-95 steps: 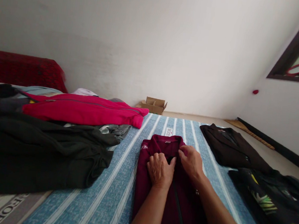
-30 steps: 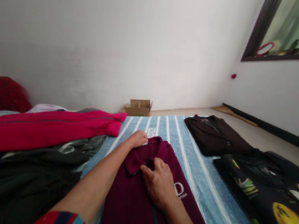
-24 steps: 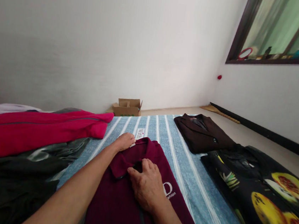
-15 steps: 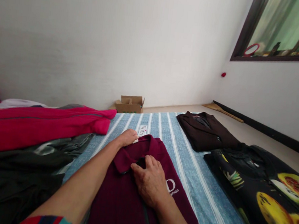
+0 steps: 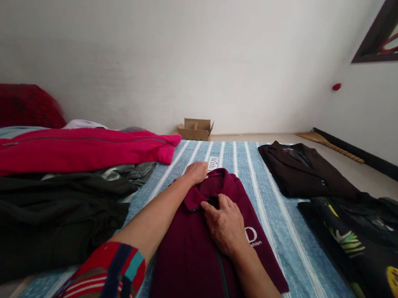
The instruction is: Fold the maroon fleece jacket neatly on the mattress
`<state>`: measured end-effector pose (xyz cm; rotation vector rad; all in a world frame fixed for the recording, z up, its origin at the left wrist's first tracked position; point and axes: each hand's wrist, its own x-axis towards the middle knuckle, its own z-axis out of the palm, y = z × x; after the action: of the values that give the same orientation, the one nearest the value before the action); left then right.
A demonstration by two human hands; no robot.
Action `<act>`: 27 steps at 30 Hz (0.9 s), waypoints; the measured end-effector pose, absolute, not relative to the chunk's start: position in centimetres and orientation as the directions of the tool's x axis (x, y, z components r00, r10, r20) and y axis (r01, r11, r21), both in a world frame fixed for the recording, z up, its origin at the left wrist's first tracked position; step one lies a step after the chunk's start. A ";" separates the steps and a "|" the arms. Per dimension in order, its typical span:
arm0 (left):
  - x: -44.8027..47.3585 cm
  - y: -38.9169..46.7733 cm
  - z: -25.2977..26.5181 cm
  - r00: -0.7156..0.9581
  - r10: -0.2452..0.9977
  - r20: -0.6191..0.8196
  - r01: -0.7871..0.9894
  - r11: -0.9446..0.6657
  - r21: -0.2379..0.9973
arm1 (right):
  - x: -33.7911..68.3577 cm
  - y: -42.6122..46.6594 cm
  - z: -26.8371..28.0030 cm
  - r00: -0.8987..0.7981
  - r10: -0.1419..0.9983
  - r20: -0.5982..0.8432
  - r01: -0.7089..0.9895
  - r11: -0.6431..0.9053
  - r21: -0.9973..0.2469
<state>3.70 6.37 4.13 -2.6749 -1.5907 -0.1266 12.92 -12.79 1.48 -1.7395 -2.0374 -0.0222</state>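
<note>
A folded maroon zip-up jacket with a collar and white lettering on its chest lies on the blue striped bedsheet. At the far left of the collar, my left hand is closed in a grip on the jacket's edge. My right hand pinches the front of the collar near the top of the zip, thumb and fingers close together. Part of the neck opening is hidden behind that hand.
On the left lie a bright pink jacket and dark trousers. To the right are a folded dark brown jacket and a black printed top. A cardboard box stands beyond the bed by the wall.
The view has swung left, so everything appears shifted rightwards and more of the left-hand clothes and a red bundle show. Both hands keep their places on the maroon jacket's collar.
</note>
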 end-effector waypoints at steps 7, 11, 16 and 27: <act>2.3 0.6 6.9 0.442 0.839 0.318 0.882 -0.471 0.017 | 13.0 -12.9 1.6 -0.100 0.934 0.343 0.940 0.201 -0.274; 0.4 -4.7 4.8 0.433 0.834 0.341 0.891 -0.454 -0.020 | 13.1 -13.0 1.8 -0.109 0.941 0.320 0.945 0.198 -0.261; -0.4 -7.3 1.2 0.328 0.920 0.213 0.942 -0.335 -0.004 | 13.4 -13.1 1.8 -0.113 0.945 0.306 0.950 0.192 -0.245; -0.2 -6.8 0.4 0.323 0.935 0.146 0.944 -0.329 0.024 | 14.0 -13.0 1.3 -0.106 0.934 0.341 0.907 0.231 -0.352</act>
<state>-0.23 -6.81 0.38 -2.5008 -1.7795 -0.2049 13.99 -12.96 1.28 -1.6853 -2.0212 0.0727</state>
